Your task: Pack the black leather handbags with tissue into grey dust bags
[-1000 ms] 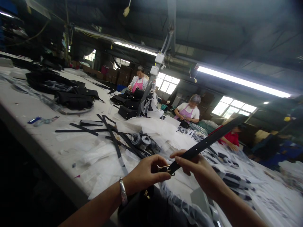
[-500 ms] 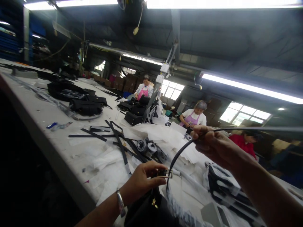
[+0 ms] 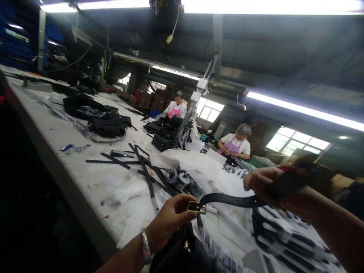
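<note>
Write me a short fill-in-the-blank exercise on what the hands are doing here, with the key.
1. The left hand grips the buckle, whose metal frame is ____ in colour.
2. The right hand holds the strap, which is ____ in colour.
3. The silver-coloured bracelet is worn on the person's ____ wrist, not the other one.

Missing words: gold; black; left.

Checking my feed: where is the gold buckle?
Head view, slightly right of lower centre: the gold buckle is in the left hand, with the black strap at its right end.
</note>
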Motion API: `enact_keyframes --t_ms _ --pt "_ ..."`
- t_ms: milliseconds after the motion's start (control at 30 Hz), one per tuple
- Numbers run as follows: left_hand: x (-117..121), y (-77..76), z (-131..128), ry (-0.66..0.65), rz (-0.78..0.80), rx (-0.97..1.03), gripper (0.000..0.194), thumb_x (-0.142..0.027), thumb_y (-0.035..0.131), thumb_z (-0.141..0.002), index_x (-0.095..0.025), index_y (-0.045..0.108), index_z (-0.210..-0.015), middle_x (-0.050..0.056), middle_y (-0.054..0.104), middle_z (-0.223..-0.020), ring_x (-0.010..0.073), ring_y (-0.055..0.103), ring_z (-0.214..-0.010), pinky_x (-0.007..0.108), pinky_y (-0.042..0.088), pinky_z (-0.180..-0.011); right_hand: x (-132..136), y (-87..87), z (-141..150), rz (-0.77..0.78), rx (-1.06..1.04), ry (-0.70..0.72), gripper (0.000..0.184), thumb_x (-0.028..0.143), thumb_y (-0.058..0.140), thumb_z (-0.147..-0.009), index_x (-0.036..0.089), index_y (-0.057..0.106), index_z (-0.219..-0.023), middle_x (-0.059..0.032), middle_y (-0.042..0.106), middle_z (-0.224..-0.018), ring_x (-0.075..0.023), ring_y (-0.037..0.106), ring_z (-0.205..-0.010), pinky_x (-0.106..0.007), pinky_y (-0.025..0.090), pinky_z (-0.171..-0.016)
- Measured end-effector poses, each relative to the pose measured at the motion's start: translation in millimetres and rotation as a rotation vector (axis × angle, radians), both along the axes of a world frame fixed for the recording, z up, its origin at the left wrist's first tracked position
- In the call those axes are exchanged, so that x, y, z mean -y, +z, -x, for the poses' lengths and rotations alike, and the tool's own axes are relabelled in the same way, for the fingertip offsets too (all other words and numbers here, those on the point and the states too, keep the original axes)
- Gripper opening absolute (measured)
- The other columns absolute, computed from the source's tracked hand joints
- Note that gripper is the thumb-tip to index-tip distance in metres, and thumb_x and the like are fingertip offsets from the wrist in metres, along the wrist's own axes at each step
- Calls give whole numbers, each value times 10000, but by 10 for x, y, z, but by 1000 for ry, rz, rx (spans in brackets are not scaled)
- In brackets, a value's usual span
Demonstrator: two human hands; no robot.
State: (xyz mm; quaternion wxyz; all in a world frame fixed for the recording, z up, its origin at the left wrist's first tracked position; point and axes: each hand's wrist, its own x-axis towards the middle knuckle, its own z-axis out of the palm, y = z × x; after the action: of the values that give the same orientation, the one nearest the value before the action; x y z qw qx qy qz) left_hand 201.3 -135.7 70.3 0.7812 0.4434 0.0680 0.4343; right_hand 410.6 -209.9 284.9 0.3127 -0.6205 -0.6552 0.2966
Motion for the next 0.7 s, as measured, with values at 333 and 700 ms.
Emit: enact_keyframes --t_ms 333,700 --pt "57 45 -88 209 -194 -241 376 -310 829 -697 -162 670 -1004 46 686 -906 187 628 -858 269 462 -759 185 -71 100 32 227 26 520 637 532 -863 182 754 -979 -38 629 -690 -174 555 -658 -291 441 -633" --pt "188 62 -131 278 -295 -306 342 -294 820 -705 -184 685 -999 54 719 -961 222 651 -915 298 490 -816 156 -198 177 49 717 -79 405 530 589 -844 192 677 -638 45 391 -525 -109 326 -511 -259 219 -472"
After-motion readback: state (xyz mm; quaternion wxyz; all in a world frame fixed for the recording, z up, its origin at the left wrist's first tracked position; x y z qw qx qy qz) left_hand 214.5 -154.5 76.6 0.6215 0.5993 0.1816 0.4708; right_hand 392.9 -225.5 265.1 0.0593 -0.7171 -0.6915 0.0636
